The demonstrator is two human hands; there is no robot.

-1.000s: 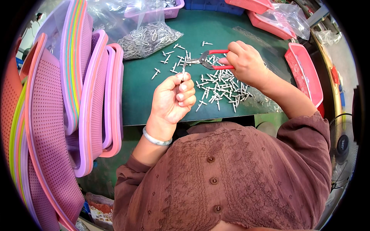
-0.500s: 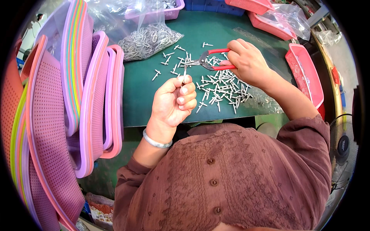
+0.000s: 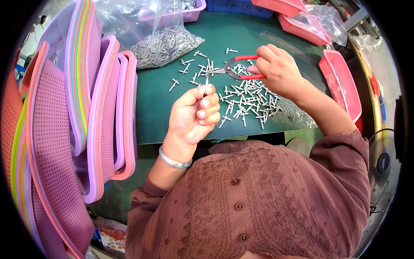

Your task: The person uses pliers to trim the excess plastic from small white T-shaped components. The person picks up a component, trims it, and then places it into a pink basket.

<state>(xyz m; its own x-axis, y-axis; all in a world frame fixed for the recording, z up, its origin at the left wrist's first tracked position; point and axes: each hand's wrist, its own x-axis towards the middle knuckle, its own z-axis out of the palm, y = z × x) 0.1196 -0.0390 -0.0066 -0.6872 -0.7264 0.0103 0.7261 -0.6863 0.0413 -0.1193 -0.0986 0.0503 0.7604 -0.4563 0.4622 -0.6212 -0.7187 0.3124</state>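
Observation:
My left hand [image 3: 195, 113] is closed in a pinch on a small T-shaped metal part [image 3: 207, 82], which stands up from between thumb and forefinger. In my right hand [image 3: 278, 69] is a pair of red-handled cutters [image 3: 233, 69], gripped by the handles, which are spread apart. The narrow tips of the cutters meet the upper end of the held part; whether they bite on it is too small to tell. Many similar T-shaped metal parts [image 3: 254, 99] lie in a loose pile beneath the cutters, with several scattered to the left of it.
Stacked purple and pink perforated baskets [image 3: 51, 129] crowd the left side. A clear bag of metal links [image 3: 166, 45] lies on the green table [image 3: 151, 99] at the back left. Pink baskets [image 3: 340, 84] stand at the right, and a blue crate [image 3: 241, 7] at the far edge.
Both hands keep nearly the same place, with the cutters' tips still at the held part. The view has shifted very slightly.

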